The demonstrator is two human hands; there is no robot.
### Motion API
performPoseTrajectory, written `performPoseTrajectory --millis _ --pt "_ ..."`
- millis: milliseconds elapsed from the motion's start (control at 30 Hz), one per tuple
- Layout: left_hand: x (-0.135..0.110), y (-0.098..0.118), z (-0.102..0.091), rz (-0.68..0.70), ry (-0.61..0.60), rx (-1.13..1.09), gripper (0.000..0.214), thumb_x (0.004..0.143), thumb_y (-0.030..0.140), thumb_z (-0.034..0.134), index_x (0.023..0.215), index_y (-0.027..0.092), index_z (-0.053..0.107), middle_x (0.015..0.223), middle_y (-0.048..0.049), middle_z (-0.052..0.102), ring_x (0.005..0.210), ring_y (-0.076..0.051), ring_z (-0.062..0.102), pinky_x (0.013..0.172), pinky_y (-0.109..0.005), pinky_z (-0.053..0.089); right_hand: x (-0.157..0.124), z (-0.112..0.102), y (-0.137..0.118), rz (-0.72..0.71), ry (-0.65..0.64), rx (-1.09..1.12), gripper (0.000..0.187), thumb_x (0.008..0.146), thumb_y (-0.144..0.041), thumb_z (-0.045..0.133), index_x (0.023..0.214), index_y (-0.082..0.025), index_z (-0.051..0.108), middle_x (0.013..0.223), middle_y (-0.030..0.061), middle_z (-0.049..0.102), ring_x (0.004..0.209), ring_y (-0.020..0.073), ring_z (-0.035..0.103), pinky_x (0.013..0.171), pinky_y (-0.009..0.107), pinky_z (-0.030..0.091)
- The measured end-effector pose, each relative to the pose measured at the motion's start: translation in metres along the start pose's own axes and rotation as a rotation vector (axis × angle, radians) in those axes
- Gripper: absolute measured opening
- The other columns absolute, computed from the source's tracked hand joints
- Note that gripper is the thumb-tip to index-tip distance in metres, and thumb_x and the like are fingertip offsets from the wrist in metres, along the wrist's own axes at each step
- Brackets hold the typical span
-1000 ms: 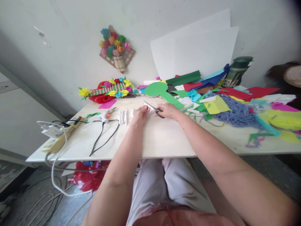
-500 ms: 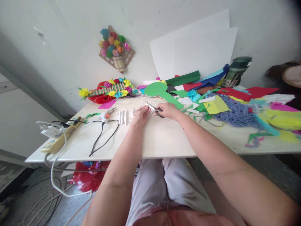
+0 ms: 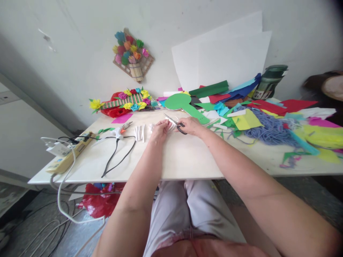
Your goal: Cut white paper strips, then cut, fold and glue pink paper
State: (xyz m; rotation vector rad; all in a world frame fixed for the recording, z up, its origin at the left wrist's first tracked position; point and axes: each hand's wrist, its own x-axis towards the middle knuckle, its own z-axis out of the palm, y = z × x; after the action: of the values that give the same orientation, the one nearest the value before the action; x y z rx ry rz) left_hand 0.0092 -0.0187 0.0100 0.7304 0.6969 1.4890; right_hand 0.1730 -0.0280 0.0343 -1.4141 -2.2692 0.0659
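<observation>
Head view: your right hand (image 3: pixel 191 126) is gripping the scissors (image 3: pixel 182 131) by their dark handles above the surface (image 3: pixel 191 160), blades pointing away and leftward. Your left hand (image 3: pixel 160 130) is pinching a small white piece (image 3: pixel 171 124) beside them. White rolls (image 3: pixel 143 133) are lying to its left; a green cutout (image 3: pixel 178 101) is lying just beyond.

White piece (image 3: pixel 172 125) partly hidden by the left hand (image 3: pixel 160 130), brown object (image 3: pixel 329 85) cut off at right edge
</observation>
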Motion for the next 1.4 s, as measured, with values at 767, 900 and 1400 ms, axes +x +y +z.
performPoseTrajectory --millis 767,900,1400 --pt "0.0 -0.005 0.005 0.071 -0.052 0.063 0.009 0.062 0.009 0.07 0.062 0.011 0.061 0.064 -0.0017 0.064 0.06 -0.007 0.061 0.072 -0.021 0.05 0.003 -0.003 0.008 0.398 0.08 1.096 0.015 0.072 -0.025 0.065 0.08 -0.014 0.059 0.062 0.0018 0.064 0.044 0.0069 0.054 0.039 0.017 0.039" --pt "0.0 -0.006 0.005 0.08 -0.059 0.078 0.008 0.062 0.01 0.07 0.062 0.01 0.062 0.064 -0.0021 0.064 0.061 -0.008 0.061 0.071 -0.021 0.05 0.005 0.0 0.012 0.385 0.088 1.123 0.016 0.073 -0.02 0.064 0.086 -0.015 0.056 0.064 0.0013 0.066 0.041 0.0056 0.052 0.035 0.015 0.028" --pt "0.0 -0.007 0.007 0.078 -0.084 0.15 0.014 0.062 0.014 0.072 0.068 0.01 0.06 0.066 -0.0042 0.065 0.062 -0.011 0.063 0.069 -0.024 0.05 0.002 -0.004 0.001 0.332 0.088 1.215 0.027 0.065 -0.01 0.066 0.088 -0.015 0.054 0.052 -0.0049 0.058 0.04 0.0057 0.051 0.041 0.016 0.037"
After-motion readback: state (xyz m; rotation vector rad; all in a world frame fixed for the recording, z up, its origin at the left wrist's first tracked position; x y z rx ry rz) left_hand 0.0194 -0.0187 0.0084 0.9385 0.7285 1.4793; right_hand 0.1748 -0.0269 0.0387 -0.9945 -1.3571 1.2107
